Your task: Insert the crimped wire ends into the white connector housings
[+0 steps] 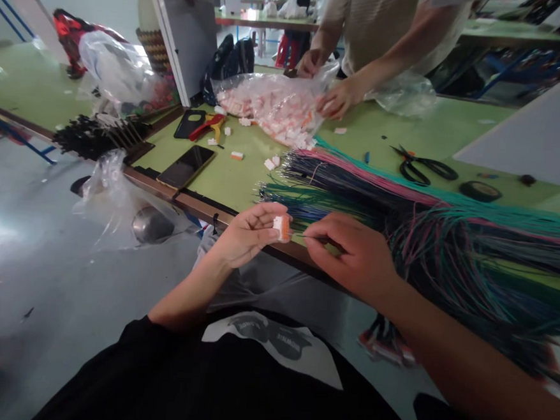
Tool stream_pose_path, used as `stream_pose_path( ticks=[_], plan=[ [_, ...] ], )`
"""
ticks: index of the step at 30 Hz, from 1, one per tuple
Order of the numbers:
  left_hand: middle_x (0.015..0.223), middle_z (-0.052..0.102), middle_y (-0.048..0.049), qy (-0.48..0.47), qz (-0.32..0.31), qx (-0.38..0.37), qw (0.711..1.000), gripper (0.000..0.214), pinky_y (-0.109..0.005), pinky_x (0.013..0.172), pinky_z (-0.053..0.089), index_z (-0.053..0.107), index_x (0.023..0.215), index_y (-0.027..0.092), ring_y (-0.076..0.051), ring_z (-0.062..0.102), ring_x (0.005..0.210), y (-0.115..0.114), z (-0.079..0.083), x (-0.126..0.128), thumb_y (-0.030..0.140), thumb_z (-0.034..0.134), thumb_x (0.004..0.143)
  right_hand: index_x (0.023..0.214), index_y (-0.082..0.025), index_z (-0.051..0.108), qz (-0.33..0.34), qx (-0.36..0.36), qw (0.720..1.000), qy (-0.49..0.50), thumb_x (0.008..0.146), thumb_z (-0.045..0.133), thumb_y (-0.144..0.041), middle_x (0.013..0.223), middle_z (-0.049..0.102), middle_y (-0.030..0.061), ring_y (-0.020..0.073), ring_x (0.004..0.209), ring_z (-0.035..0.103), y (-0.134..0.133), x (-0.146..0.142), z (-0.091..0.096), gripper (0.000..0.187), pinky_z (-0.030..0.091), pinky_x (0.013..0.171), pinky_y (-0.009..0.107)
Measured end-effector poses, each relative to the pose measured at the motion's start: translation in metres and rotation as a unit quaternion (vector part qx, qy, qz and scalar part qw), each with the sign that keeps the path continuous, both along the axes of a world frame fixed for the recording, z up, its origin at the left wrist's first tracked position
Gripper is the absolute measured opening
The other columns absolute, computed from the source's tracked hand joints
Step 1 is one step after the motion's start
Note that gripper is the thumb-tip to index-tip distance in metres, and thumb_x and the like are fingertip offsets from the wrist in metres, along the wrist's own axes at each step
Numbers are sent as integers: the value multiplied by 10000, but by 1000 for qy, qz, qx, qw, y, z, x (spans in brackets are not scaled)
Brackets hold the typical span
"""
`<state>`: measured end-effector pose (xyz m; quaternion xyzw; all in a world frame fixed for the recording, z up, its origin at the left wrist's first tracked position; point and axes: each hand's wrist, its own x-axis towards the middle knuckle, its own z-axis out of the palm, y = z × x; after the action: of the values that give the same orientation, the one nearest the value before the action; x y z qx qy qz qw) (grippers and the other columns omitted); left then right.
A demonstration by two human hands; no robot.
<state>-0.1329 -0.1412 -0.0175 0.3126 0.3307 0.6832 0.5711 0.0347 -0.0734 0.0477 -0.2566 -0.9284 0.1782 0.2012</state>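
A small white and orange connector housing (281, 228) is pinched between the thumb and fingers of my left hand (249, 233), just above the table's front edge. My right hand (353, 253) faces it from the right, thumb and forefinger closed on a thin dark wire (322, 240). The wire's end points at the housing's orange side; I cannot tell whether it has entered. Behind both hands lies a thick bundle of dark, pink and green wires (372, 184), its metal-tipped ends toward the left. Several loose housings (236, 156) are scattered beyond.
A clear bag of connector housings (273, 104) sits across the table, handled by a co-worker (393, 32). Phones (187, 166), red and yellow pliers (208, 127), black-handled scissors (424, 167) and a tape roll (479, 191) lie around. A white panel (535, 125) rises at right.
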Motion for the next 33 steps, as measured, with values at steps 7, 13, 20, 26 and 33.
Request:
stream_pose_path(
  ticks=[7, 13, 20, 26, 33],
  plan=[
    [847, 687, -15, 34, 13, 1, 999, 312, -263, 723, 531, 653, 873, 178, -114, 637, 726, -1, 0, -1, 189, 783, 589, 679, -239, 583, -3, 27, 1000, -12, 792, 426, -259, 683, 608, 30, 155, 644, 557, 1, -1, -4, 195, 415, 615, 285],
    [781, 685, 4, 43, 28, 29, 998, 275, -233, 686, 523, 673, 853, 184, -88, 621, 671, -2, 2, 1, 182, 784, 601, 681, -227, 591, -2, 48, 998, -38, 807, 407, -268, 704, 612, 42, 160, 659, 563, 3, -1, -6, 227, 390, 606, 285],
    [732, 674, -1, 41, 22, 13, 999, 307, -277, 672, 536, 688, 860, 172, -105, 608, 626, -1, 2, 2, 237, 815, 588, 655, -220, 582, -9, 89, 994, -57, 829, 390, -251, 699, 629, 45, 152, 658, 567, 1, 0, -5, 261, 349, 565, 270],
    [665, 676, 10, 34, 25, 29, 999, 272, -244, 629, 519, 714, 834, 175, -96, 606, 594, 0, 0, 3, 206, 823, 587, 634, -205, 569, 11, 130, 991, -21, 808, 421, -206, 666, 623, 24, 120, 615, 540, 2, 0, -10, 228, 304, 533, 244],
    [629, 686, 11, 28, 20, 24, 999, 283, -228, 599, 506, 733, 824, 175, -95, 619, 572, -1, -7, 5, 208, 842, 565, 619, -185, 562, 43, 148, 988, -11, 792, 434, -183, 612, 574, -5, 91, 562, 475, 5, 1, -24, 215, 240, 519, 235]
  ],
)
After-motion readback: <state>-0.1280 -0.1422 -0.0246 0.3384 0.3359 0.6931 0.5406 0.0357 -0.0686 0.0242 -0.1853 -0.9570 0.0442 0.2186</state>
